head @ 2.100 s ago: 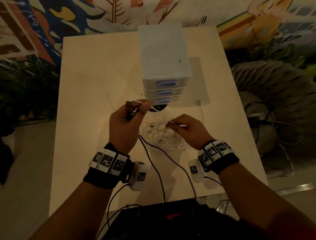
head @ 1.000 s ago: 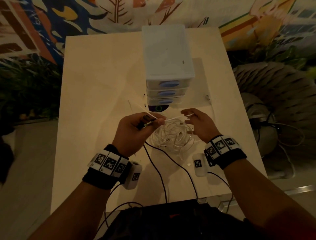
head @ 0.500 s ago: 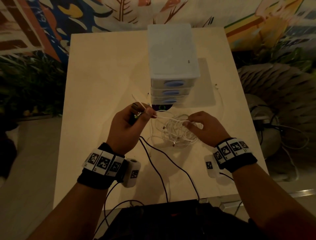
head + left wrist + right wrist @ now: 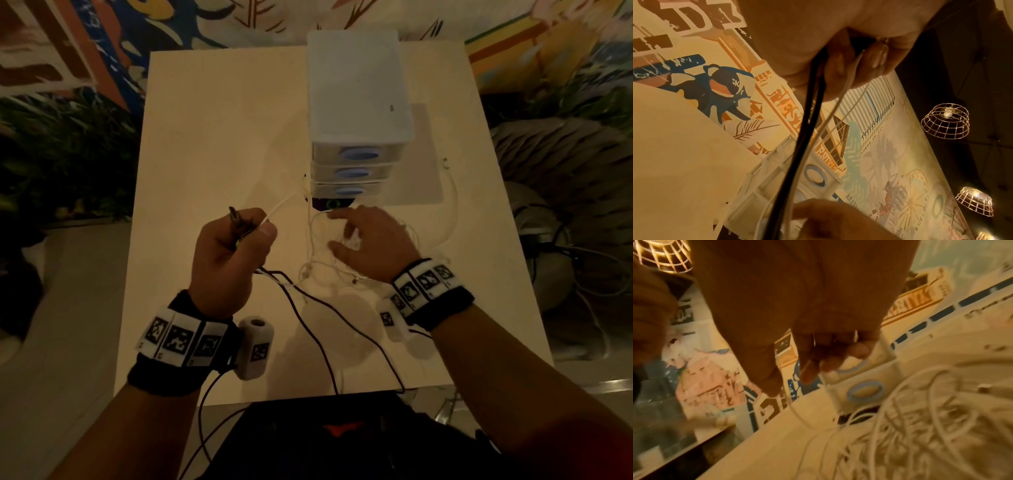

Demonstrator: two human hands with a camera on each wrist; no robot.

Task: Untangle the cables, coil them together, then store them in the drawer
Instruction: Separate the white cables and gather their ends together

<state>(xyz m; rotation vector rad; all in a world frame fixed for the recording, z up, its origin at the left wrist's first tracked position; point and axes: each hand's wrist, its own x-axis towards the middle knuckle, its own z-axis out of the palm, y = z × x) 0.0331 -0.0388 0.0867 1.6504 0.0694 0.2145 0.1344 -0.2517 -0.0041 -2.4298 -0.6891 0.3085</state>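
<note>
Clamped in your left hand (image 4: 228, 255) are the gathered ends, a dark cable (image 4: 807, 104) and white strands (image 4: 840, 97) pinched together, so the bundle has an anchor while you sort the rest. On the table (image 4: 212, 137), the drawer unit (image 4: 358, 89) stands just beyond, all three drawers closed, ready for storing later. Your right hand (image 4: 371, 245) hovers over the white tangle (image 4: 318, 260), fingers (image 4: 768, 369) spread and gripping nothing, likely hunting the next loop. One white plug (image 4: 445, 163) lies out right of the drawers
</note>
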